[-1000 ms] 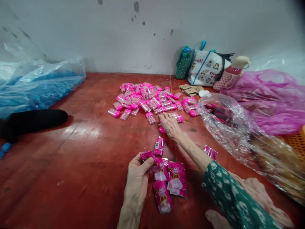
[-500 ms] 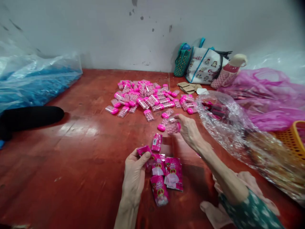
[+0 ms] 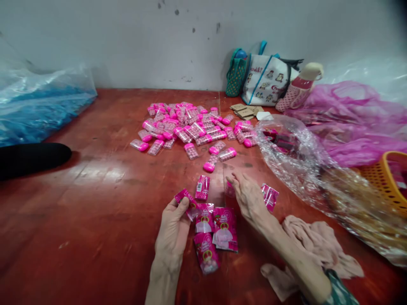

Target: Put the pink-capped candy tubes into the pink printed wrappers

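My left hand [image 3: 173,224] pinches a pink printed sleeve [image 3: 188,202] between thumb and fingers. Level with it on the right, my right hand [image 3: 249,197] grips a small clear candy box [image 3: 229,189], mostly hidden behind the fingers. Several pink sleeves [image 3: 224,222] lie overlapping between my hands, and a sleeved candy box [image 3: 206,254] lies nearest me. Another sleeve, barcode up [image 3: 202,187], lies just beyond. Farther off is a loose heap of pink-capped candy boxes [image 3: 190,120], with a few separate ones [image 3: 210,162] on the near side.
The red floor [image 3: 104,220] meets a grey wall. On the left are a clear bag of blue items [image 3: 47,112] and a black rounded object [image 3: 38,159]. To the right sit a pink sleeve [image 3: 270,197], beige cloth [image 3: 314,241], crinkled plastic [image 3: 305,169], orange basket [image 3: 378,178] and printed bag [image 3: 265,80].
My right hand has drawn back from the near edge of the heap toward my left hand, bringing a candy box along. My left hand still holds the sleeve. The view has shifted slightly.
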`<state>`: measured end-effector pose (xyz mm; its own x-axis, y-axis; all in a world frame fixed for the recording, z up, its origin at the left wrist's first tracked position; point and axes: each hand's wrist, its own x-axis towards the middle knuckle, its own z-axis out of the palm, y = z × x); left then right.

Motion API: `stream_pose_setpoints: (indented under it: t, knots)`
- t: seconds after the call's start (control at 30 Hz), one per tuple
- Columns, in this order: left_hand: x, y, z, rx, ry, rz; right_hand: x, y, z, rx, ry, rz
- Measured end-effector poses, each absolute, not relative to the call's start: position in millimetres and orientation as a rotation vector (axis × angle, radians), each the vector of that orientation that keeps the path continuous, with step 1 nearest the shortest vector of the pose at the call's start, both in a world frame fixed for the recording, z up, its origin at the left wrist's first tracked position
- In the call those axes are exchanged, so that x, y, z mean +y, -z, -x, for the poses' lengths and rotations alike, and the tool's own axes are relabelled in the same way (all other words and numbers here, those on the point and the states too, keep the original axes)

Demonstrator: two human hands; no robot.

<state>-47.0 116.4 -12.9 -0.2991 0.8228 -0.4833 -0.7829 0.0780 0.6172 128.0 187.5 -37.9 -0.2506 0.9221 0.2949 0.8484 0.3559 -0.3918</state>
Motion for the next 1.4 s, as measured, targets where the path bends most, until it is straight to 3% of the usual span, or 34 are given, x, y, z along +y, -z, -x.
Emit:
stream_pose_setpoints:
  t: [0.2, 0.37, 0.43, 0.6, 0.77, 1.0, 1.17, 1.4]
  knots:
    - [115.9, 13.0, 47.1, 1.008, -1.589, -0.043, 182.2, 30.8, -107.0, -1.928, -0.368, 1.641]
    - [117.7, 10.2, 47.6, 1.011, -1.599, -0.007, 174.4, 40.0, -96.1, -1.510, -1.127, 1.354]
    - [118.7, 9.4, 48.2, 1.006, -1.610, 0.016, 170.6, 42.0, -95.4, -1.452, -1.221, 1.321]
    - [117.8, 7.4, 49.4, 0.993, -1.630, 0.031, 170.0, 33.4, -104.7, -1.422, -1.091, 1.391]
    - [117.0, 3.1, 43.8, 0.969, -1.641, 0.067, 171.3, 32.8, -110.1, -1.859, -0.437, 1.466]
    - [122.9, -10.4, 36.5, 0.983, -1.680, 0.238, 159.1, 48.3, -101.4, -2.066, -0.395, 1.444]
    - [126.7, -18.1, 33.4, 0.961, -1.702, 0.287, 154.4, 45.4, -117.2, -2.027, -0.116, 1.715]
    - [130.0, -17.5, 24.7, 0.949, -1.703, 0.280, 141.7, 28.8, -115.1, -1.747, -0.519, 1.633]
